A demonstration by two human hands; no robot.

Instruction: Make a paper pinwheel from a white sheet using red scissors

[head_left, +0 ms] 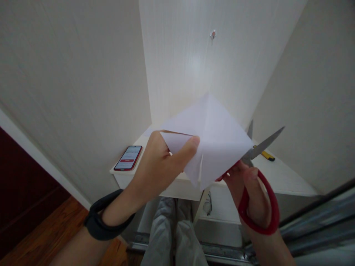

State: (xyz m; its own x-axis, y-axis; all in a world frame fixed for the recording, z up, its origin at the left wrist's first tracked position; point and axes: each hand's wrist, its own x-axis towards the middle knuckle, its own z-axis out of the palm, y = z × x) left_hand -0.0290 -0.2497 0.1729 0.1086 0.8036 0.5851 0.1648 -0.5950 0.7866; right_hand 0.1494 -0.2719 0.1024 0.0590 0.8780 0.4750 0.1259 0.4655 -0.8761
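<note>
My left hand [169,159] pinches a white sheet of paper [219,129], thumb on the near face and fingers behind it. The sheet has crease lines, and a slit or fold edge runs down below my thumb. With my right hand [249,181] I hold red-handled scissors [273,207], the thumb through one loop. Their blades are spread apart at the sheet's right corner, one blade pointing up and right. Whether the blades touch the paper, I cannot tell. Part of the other handle is hidden by my fingers.
A phone [128,158] with a lit screen lies at the left end of the white shelf [288,181]. A yellow and black cutter [267,156] rests behind the scissors. Glasses [207,204] sit in the compartment below. White panels [83,74] enclose the space.
</note>
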